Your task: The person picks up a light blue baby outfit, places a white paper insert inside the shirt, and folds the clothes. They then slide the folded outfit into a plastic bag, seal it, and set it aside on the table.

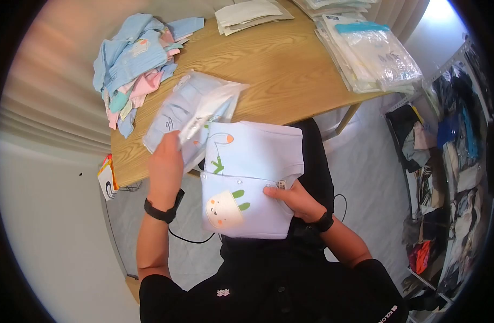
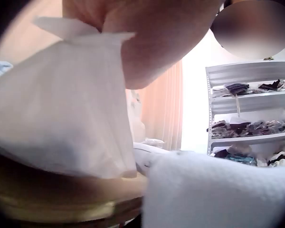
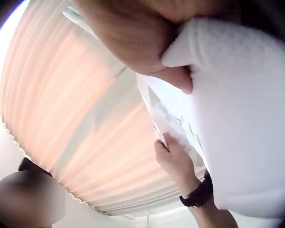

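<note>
The left hand (image 1: 167, 164) pinches the edge of a translucent plastic bag (image 1: 177, 110) marked 99, which lies partly over the table's front edge with pale blue cloth showing inside. A folded pale garment (image 1: 252, 210) with a rabbit face and green ears is gripped at its right side by the right hand (image 1: 298, 200), thumb on top. The garment's upper left part meets the bag. In the left wrist view the bag (image 2: 71, 104) hangs from the left hand (image 2: 147, 38). The right wrist view shows the right hand (image 3: 133, 38) pinching the garment (image 3: 247, 118).
A heap of blue and pink clothes (image 1: 131, 64) lies at the table's (image 1: 279, 70) back left. White packets (image 1: 252, 16) lie at the back, and a stack of bagged items (image 1: 371, 54) at the right. Shelves of clothes (image 1: 457, 161) stand to the right.
</note>
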A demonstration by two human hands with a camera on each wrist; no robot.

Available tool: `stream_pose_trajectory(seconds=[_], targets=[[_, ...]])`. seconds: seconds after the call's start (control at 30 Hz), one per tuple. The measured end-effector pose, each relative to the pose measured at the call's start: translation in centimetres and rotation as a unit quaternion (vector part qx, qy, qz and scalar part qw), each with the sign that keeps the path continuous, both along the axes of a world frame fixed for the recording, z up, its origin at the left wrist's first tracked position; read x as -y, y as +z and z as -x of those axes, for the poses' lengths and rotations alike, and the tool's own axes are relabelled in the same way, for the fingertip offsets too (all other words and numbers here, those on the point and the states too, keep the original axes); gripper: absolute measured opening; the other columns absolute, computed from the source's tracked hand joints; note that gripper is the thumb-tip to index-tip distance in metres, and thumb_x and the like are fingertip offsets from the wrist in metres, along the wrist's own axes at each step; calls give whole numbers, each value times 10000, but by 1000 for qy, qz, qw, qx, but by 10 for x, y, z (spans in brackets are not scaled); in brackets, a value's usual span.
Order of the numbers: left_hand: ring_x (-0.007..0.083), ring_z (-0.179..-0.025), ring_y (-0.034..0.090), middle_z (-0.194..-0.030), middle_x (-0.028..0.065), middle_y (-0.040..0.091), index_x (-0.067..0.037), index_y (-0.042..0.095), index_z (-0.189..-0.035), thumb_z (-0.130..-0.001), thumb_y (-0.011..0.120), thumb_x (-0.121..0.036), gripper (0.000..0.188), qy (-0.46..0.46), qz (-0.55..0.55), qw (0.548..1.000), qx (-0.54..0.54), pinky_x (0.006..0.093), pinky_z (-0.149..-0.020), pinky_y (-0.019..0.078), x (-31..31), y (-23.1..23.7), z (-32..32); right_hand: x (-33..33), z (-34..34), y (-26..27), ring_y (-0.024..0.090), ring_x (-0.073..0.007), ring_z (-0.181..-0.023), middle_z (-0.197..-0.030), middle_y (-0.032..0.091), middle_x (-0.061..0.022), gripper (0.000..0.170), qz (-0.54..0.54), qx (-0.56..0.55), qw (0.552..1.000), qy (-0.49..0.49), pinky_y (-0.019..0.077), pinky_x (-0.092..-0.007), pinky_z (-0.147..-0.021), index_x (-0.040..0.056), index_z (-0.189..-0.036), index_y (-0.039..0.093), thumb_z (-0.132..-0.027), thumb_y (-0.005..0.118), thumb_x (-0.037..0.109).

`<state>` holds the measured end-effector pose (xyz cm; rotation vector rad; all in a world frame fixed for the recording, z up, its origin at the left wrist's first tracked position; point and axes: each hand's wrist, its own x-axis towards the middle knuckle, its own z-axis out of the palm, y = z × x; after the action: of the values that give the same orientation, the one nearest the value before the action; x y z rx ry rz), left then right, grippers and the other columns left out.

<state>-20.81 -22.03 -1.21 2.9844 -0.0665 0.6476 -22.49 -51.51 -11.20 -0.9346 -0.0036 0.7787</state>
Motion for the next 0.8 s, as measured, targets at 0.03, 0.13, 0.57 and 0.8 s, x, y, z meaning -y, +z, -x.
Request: stream_pose_trajectory(seconds=[0.03,0.13,0.57,0.8], targets=[[358,-839,651,-944,156,637,-45,572,-1097,-794,593,38,315,-28,1,1000,-8,423,-684,524,7,0,4,0,-1,0,564,-197,-1154,-1278,566,-105,641,4,4,1000,-7,477,-342,-969,-16,-1405,398,-868,726,107],[333,-813,662,-912,138,632,-45,584,-1084,-770,609,57,331,-79,13,996,-37,397,-648,527,18,1,13,-2,-8,8,561,-205,-1163,-1291,558,-111,645,-2,4,1000,-31,473,-350,-973,-20,-1411,389,-867,717,94],[288,-749,643,-859,90,603,-55,612,-1168,-729,661,34,450,-149,47,987,-43,368,-626,527,40,3,31,-15,-23,31,583,-215,-1137,-1278,571,-118,599,31,5,995,-92,488,-345,-948,-35,-1394,409,-878,695,73],[295,-884,622,-1026,100,594,-64,579,-1236,-764,659,-2,483,-92,19,992,-86,379,-722,536,30,-15,51,-22,-21,20,589,-215,-1138,-1279,575,-122,584,67,5,993,-101,488,-342,-947,-32,-1394,415,-889,684,86]])
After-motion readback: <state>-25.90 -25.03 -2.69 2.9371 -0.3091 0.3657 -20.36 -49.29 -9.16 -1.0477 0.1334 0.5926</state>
